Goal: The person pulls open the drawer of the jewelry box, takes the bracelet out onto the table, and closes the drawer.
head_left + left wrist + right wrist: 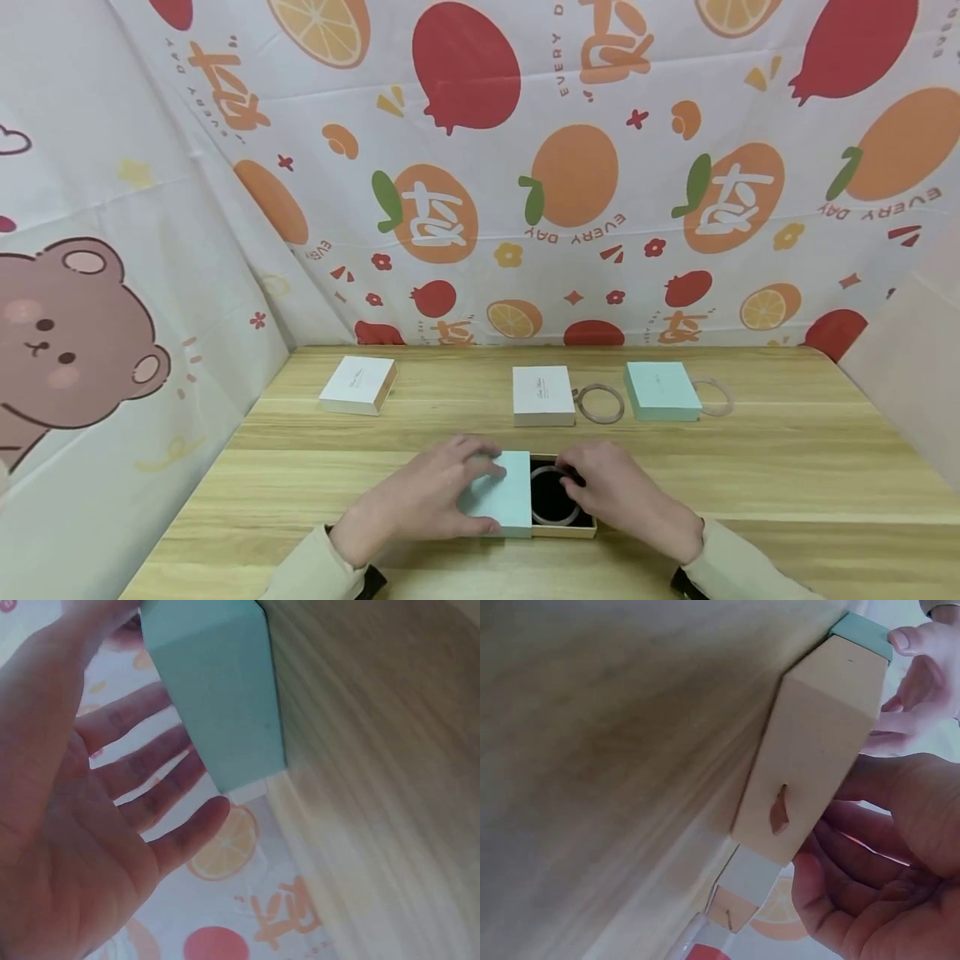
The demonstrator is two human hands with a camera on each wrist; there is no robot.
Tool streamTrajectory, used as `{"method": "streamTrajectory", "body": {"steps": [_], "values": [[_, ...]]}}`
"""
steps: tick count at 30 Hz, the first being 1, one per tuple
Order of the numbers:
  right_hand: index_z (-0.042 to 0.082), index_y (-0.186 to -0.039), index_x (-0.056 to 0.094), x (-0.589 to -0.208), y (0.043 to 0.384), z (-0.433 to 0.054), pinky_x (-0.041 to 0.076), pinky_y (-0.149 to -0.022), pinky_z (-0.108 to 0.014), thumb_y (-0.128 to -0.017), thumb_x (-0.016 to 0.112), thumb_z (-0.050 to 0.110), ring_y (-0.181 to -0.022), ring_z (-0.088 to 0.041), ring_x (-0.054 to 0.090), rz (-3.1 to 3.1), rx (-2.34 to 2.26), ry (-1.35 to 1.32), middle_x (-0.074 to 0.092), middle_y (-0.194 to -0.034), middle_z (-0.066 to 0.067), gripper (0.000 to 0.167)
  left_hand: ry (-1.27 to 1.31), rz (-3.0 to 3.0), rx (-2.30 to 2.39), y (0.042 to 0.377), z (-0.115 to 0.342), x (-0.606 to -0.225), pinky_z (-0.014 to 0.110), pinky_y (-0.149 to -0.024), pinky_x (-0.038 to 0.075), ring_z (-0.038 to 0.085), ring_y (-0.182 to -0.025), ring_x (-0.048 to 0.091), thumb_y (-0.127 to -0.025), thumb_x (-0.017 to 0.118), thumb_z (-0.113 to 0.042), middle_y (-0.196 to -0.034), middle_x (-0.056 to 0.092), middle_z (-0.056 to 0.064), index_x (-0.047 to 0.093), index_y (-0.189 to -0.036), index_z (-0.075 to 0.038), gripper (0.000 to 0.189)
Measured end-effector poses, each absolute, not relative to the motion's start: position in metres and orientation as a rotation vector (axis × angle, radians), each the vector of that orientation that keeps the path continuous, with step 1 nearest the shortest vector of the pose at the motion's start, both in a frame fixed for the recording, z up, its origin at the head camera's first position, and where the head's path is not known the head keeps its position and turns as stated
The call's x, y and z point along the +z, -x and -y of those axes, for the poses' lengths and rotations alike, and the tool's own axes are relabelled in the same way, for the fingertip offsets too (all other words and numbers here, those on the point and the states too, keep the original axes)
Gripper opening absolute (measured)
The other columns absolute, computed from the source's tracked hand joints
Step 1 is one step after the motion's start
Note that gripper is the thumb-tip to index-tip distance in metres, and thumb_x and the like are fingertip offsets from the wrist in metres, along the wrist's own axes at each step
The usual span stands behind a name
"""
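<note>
A mint-green box lies on the table with its cream drawer slid out to the right. Inside the drawer, on black lining, is a pale translucent bangle. My left hand grips the mint cover, thumb at its near edge and fingers over the top and far side. Over the drawer's far right corner, my right hand reaches in and pinches the bangle's right side between thumb and fingers. A small brown pull tab sticks out of the drawer's end in the right wrist view.
A white box stands at the back left. Further right are another white box beside a greyish bangle, then a second mint box with a pale bangle against its right side. A printed cloth hangs behind the table.
</note>
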State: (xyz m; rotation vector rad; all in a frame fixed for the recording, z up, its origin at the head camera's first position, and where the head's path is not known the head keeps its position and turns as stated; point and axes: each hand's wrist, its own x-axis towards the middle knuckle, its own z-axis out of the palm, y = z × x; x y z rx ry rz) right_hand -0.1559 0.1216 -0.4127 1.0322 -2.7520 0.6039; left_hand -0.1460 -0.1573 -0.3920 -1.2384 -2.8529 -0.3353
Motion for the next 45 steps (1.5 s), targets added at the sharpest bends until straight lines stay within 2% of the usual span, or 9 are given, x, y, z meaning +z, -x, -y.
{"method": "streamTrajectory", "body": {"steps": [5, 10, 19, 29, 34, 40, 45], "values": [[0.008, -0.091, 0.077, -0.412, 0.160, -0.119, 0.054, -0.065, -0.023, -0.086, 0.078, 0.005, -0.076, -0.010, 0.068, 2.793, 0.622, -1.030, 0.076, -0.086, -0.003, 0.006, 1.302, 2.771, -0.204, 0.141, 0.156, -0.389, 0.036, -0.098, 0.054, 0.015, -0.117, 0.060, -0.088, 0.075, -0.052, -0.125, 0.064, -0.003, 0.072, -0.115, -0.021, 0.041], [0.008, -0.089, 0.077, -0.412, 0.162, -0.117, 0.054, -0.065, -0.023, -0.085, 0.078, 0.005, -0.075, -0.010, 0.068, 2.787, 0.620, -1.031, 0.076, -0.084, -0.003, 0.005, 1.333, 2.705, -0.204, 0.135, 0.156, -0.390, 0.032, -0.093, 0.056, 0.012, -0.112, 0.060, -0.089, 0.075, -0.046, -0.119, 0.064, -0.006, 0.073, -0.108, -0.023, 0.030], [0.006, -0.087, 0.074, -0.411, 0.165, -0.116, 0.049, -0.060, -0.018, -0.084, 0.073, -0.001, -0.068, -0.001, 0.059, 2.820, 0.763, -1.019, 0.072, -0.080, -0.001, 0.008, 1.321, 2.735, -0.252, 0.130, 0.159, -0.391, 0.026, -0.088, 0.055, 0.009, -0.106, 0.059, -0.090, 0.074, -0.039, -0.117, 0.065, -0.006, 0.073, -0.110, -0.023, 0.026], [0.005, -0.083, 0.075, -0.413, 0.163, -0.115, 0.049, -0.062, -0.020, -0.074, 0.065, -0.005, -0.066, 0.000, 0.055, 2.800, 0.822, -0.956, 0.067, -0.073, 0.002, 0.017, 1.319, 2.730, -0.279, 0.130, 0.160, -0.396, 0.029, -0.092, 0.055, 0.009, -0.108, 0.060, -0.092, 0.073, -0.039, -0.118, 0.066, -0.007, 0.072, -0.114, -0.023, 0.027], [0.006, -0.084, 0.074, -0.411, 0.161, -0.119, 0.047, -0.061, -0.020, -0.075, 0.063, -0.002, -0.065, -0.001, 0.051, 2.849, 0.922, -0.838, 0.064, -0.074, 0.003, 0.017, 1.317, 2.705, -0.266, 0.129, 0.161, -0.397, 0.030, -0.092, 0.056, 0.009, -0.109, 0.060, -0.093, 0.072, -0.040, -0.118, 0.066, -0.008, 0.072, -0.115, -0.024, 0.027], [0.017, -0.078, 0.064, -0.406, 0.158, -0.127, 0.041, -0.059, -0.019, -0.077, 0.066, 0.004, -0.062, -0.001, 0.045, 2.896, 1.022, -0.672, 0.055, -0.069, 0.009, 0.013, 1.326, 2.679, -0.236, 0.128, 0.161, -0.398, 0.032, -0.095, 0.055, 0.010, -0.110, 0.061, -0.093, 0.072, -0.039, -0.119, 0.066, -0.007, 0.072, -0.117, -0.026, 0.027], [0.014, -0.081, 0.064, -0.402, 0.156, -0.137, 0.043, -0.060, -0.019, -0.081, 0.067, 0.006, -0.064, -0.002, 0.048, 2.908, 1.131, -0.615, 0.057, -0.071, 0.007, 0.009, 1.336, 2.667, -0.248, 0.127, 0.161, -0.399, 0.034, -0.097, 0.054, 0.011, -0.112, 0.060, -0.094, 0.071, -0.038, -0.120, 0.066, -0.006, 0.073, -0.117, -0.026, 0.026]]}}
